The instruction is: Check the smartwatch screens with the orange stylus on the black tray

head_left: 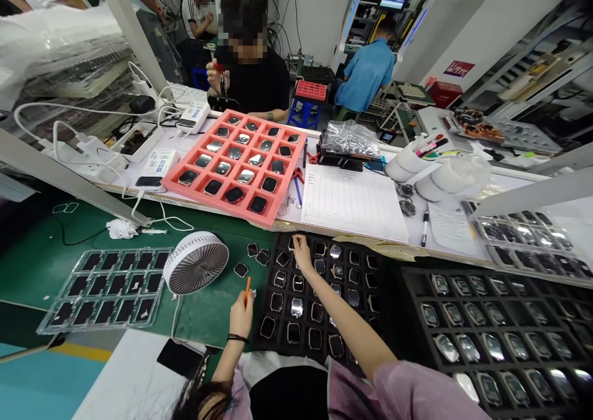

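Note:
My left hand (241,312) is closed around an orange stick-like tool (248,291) above the green mat, left of the black foam tray (263,344). A small pale piece shows beside its fingers. My right hand (301,252) reaches to the tray's back left, fingertips pinched at a watch-sized part in a back-row slot; the fingers partly hide that part. Square watch parts fill many of the tray's slots. Three loose dark watch parts, one of them (241,269) nearest my left hand, lie on the mat (208,315).
A round white fan (197,263) stands beside a clear tray (157,290) of dark pieces. A pink tray (273,217) and paper sheet (354,201) sit on the raised shelf. Another black tray (412,284) is at right. People (254,77) work beyond.

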A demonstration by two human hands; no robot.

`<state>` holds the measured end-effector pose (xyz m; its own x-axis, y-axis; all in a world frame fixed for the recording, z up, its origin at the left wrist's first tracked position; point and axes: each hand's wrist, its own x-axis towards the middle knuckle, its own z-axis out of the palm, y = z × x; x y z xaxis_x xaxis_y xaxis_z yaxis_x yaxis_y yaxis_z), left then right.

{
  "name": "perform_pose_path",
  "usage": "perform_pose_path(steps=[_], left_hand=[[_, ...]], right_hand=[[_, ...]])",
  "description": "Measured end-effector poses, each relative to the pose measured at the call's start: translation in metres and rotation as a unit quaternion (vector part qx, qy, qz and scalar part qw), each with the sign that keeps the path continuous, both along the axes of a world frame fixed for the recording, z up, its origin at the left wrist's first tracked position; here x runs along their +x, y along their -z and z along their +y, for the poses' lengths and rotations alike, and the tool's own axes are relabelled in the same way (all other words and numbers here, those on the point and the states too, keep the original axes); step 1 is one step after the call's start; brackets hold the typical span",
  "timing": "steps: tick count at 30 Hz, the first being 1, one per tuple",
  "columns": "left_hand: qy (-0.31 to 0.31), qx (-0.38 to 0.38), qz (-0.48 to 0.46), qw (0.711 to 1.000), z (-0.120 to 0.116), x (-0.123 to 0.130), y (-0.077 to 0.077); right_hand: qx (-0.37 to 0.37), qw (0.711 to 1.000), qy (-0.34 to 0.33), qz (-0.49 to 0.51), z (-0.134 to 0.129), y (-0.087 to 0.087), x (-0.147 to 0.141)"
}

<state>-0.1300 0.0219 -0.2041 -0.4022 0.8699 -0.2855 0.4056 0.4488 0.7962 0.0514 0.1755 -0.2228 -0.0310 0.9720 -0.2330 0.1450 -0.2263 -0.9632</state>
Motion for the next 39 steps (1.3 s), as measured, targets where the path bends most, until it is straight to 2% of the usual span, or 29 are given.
perform_pose_path(steps=[3,5,7,11,14,18,23,29,34,39], left_hand=[[0.021,-0.047,0.037,0.998,-0.009,-0.002,0.013],[0.031,-0.071,0.056,0.995,-0.011,-0.002,0.019],[0.039,-0.093,0.068,0.993,-0.011,-0.003,0.023],[0.033,-0.134,0.073,0.988,-0.010,-0.010,0.026],[0.024,-0.149,0.061,0.987,-0.008,-0.014,0.025],[0.039,-0.123,0.018,0.992,0.001,-0.011,0.016],[0.077,-0.046,-0.096,0.991,0.018,0.013,-0.009],[0.109,0.000,-0.259,0.960,0.038,0.054,-0.048],[0.119,0.024,-0.312,0.942,0.042,0.065,-0.071],[0.125,0.057,-0.308,0.941,0.041,0.058,-0.079]], right_hand=[[0.002,0.997,0.016,-0.081,0.026,0.013,-0.006],[0.007,0.993,0.013,-0.118,0.033,0.017,-0.010],[0.012,0.988,0.017,-0.151,0.032,0.019,-0.006],[0.003,0.979,0.046,-0.200,0.019,0.022,0.020],[-0.024,0.978,0.049,-0.199,0.012,0.026,0.035],[-0.067,0.987,0.045,-0.137,0.016,0.025,0.036],[-0.087,0.995,0.024,0.042,0.015,-0.001,0.021],[-0.106,0.957,-0.039,0.266,-0.032,-0.054,-0.006],[-0.114,0.931,-0.042,0.344,-0.049,-0.089,-0.012],[-0.118,0.919,-0.062,0.372,-0.048,-0.099,-0.010]])
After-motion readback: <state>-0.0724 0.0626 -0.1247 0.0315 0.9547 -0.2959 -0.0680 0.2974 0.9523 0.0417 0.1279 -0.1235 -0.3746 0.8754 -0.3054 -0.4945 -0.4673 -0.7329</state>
